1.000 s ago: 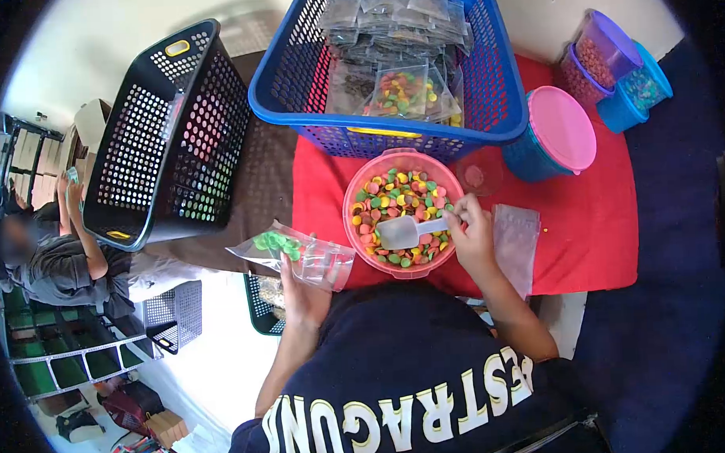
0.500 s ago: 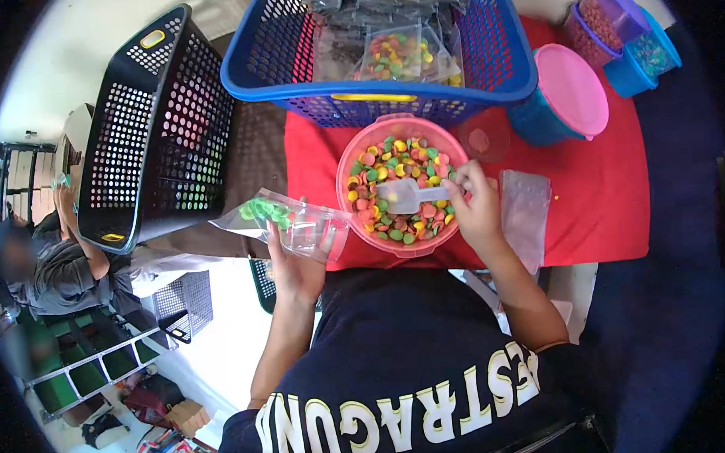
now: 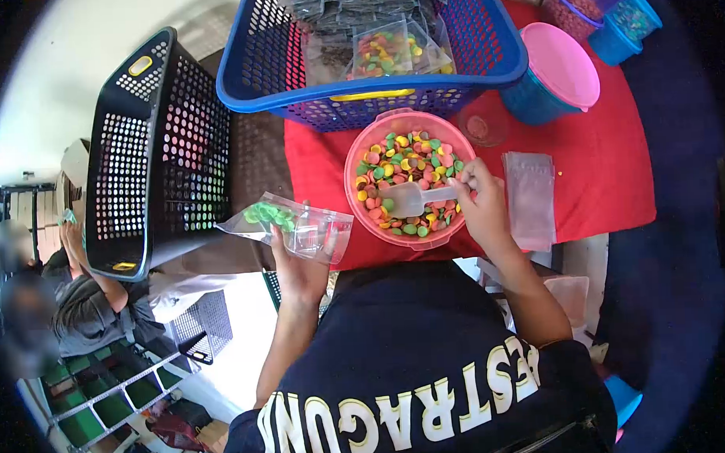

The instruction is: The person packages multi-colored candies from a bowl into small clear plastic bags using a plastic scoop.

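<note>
My left hand (image 3: 298, 265) holds a clear plastic bag (image 3: 290, 223) with a few green candies inside, left of the bowl. My right hand (image 3: 484, 202) grips the handle of a white scoop (image 3: 413, 197) whose head rests in a pink bowl (image 3: 371, 143) full of green, yellow, orange and pink candies. The bowl stands on a red cloth (image 3: 599, 154).
A blue basket (image 3: 390, 90) with filled candy bags sits behind the bowl, a black basket (image 3: 156, 146) to the left. A pile of empty clear bags (image 3: 530, 197) lies right of my hand. A pink-lidded blue tub (image 3: 557, 72) and small containers (image 3: 602, 6) stand at the back right. Another person (image 3: 69, 293) sits at far left.
The view has shifted slightly; the bowl and baskets appear higher and further right. My right hand stays on the scoop in the bowl and my left keeps the bag.
</note>
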A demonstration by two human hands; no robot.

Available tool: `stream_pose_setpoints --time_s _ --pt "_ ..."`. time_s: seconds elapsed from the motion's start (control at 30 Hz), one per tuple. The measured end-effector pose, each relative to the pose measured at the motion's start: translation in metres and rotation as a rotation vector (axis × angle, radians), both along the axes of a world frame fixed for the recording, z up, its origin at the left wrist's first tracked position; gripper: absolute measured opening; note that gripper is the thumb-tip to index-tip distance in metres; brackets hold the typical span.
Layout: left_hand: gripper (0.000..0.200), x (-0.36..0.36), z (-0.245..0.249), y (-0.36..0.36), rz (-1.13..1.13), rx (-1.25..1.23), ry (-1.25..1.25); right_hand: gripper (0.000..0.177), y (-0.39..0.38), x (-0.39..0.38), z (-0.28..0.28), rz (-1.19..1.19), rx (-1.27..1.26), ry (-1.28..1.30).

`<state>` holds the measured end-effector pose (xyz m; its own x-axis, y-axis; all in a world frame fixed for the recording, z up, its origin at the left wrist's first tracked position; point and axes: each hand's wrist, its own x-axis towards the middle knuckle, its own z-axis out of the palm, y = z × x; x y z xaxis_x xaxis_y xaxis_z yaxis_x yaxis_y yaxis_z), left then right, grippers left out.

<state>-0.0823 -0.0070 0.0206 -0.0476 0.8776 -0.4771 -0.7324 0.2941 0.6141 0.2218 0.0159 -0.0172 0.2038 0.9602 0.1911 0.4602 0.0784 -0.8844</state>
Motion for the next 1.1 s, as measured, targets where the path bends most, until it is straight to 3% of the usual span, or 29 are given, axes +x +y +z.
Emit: stream_pose_setpoints --time_s 0.1,0.17,0.23,0.3,0.43,0.63,0.7,0.73,0.8,0.83,0.9,0.97,1.03,1.1 --pt "0.074 -0.015 -0.004 0.008 -0.081 -0.037 -0.038 0.018 -0.007 -0.010 0.007 -0.036 0.020 -0.039" --pt "0.073 -0.015 0.010 0.009 -0.090 -0.046 -0.019 0.019 -0.012 -0.011 0.022 -0.169 -0.017 0.125" --pt "0.073 -0.020 0.016 0.015 -0.066 -0.058 -0.004 0.019 -0.018 -0.007 0.031 -0.204 -0.025 0.083" --pt "0.067 -0.035 0.003 0.021 -0.145 -0.012 -0.117 0.018 -0.026 -0.003 0.033 -0.358 0.020 0.225" --pt "0.071 -0.042 -0.008 0.035 -0.257 -0.050 -0.208 0.017 -0.037 -0.016 0.063 -0.326 0.121 0.369" --pt "0.069 -0.032 -0.012 0.049 -0.370 -0.118 -0.340 0.017 -0.049 -0.082 0.113 -0.325 0.136 0.338" --pt "0.070 -0.029 -0.008 0.050 -0.429 -0.099 -0.322 0.019 -0.051 -0.102 0.112 -0.256 0.152 -0.104" --pt "0.072 -0.031 -0.005 0.052 -0.529 -0.023 -0.319 0.019 -0.050 -0.109 0.118 -0.249 0.152 -0.112" --pt "0.073 -0.028 -0.001 0.055 -0.500 -0.048 -0.339 0.020 -0.048 -0.119 0.135 -0.022 0.405 -0.523" --pt "0.073 -0.027 0.000 0.055 -0.484 -0.076 -0.350 0.020 -0.050 -0.119 0.132 -0.015 0.412 -0.522" --pt "0.073 -0.026 0.004 0.055 -0.461 -0.079 -0.373 0.020 -0.058 -0.107 0.122 -0.115 0.469 -0.364" --pt "0.080 -0.021 0.014 0.058 -0.440 0.011 -0.235 0.020 -0.062 -0.084 0.119 -0.107 0.456 -0.365" --pt "0.085 -0.024 -0.004 0.061 -0.394 0.081 -0.218 0.018 -0.061 -0.066 0.102 -0.409 0.419 0.188" --pt "0.089 -0.023 -0.006 0.063 -0.430 0.219 -0.102 0.017 -0.057 -0.036 0.097 -0.396 0.344 0.257"
